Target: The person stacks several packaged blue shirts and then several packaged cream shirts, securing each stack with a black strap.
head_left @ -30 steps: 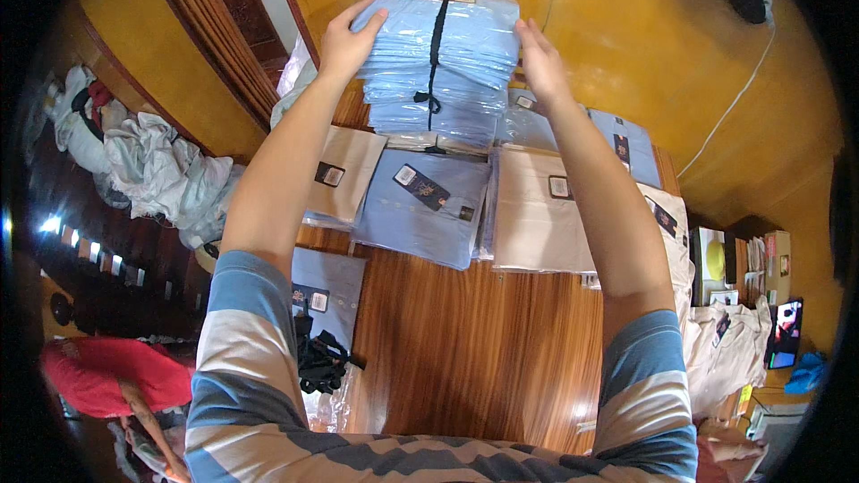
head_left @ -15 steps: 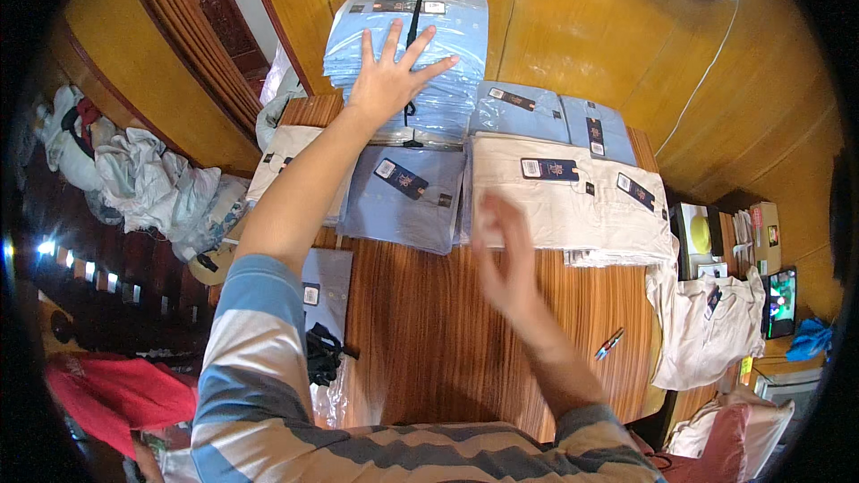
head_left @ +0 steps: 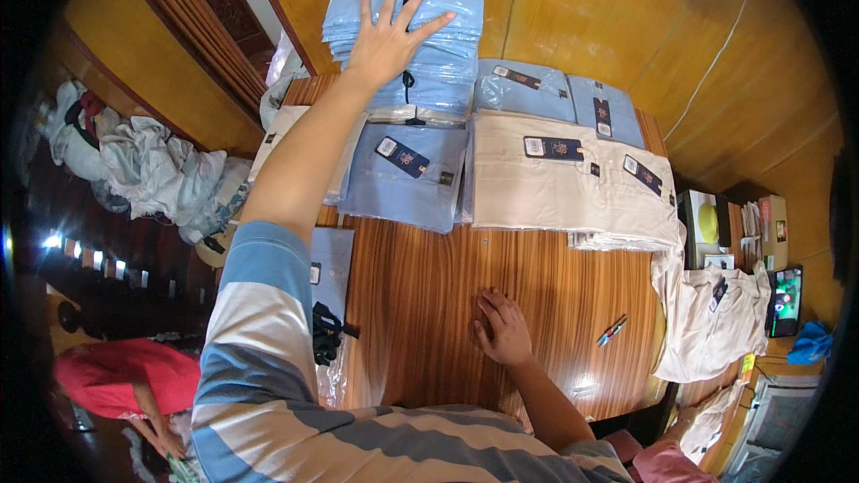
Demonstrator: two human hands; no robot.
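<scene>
My left hand (head_left: 385,46) lies with fingers spread on the front upper edge of a tall stack of light blue shirts (head_left: 458,11) in clear bags. A black strap (head_left: 408,80) runs round this stack. Lower down, my right hand (head_left: 504,329) rests on the brown wooden table (head_left: 420,331), holding nothing, its fingers loosely extended and the thumb apart. In front of the tall stack sits a pile of bagged grey-blue shirts (head_left: 394,192) with dark tags. Beside it are bagged beige shirts (head_left: 528,188), and behind those, more bagged blue shirts (head_left: 512,103).
Small snips (head_left: 612,330) lie at the table's right. A loose beige shirt (head_left: 711,313) drapes over the right edge. Black straps (head_left: 329,335) and a blue shirt (head_left: 333,259) are near my left arm. A person in red (head_left: 125,376) bends at lower left; a pink sleeve (head_left: 667,463) shows lower right.
My right hand has come down from in front of the beige shirts onto the table. My left hand remains on the tall stack. The person in red has shifted, and a pink-sleeved arm reaches out.
</scene>
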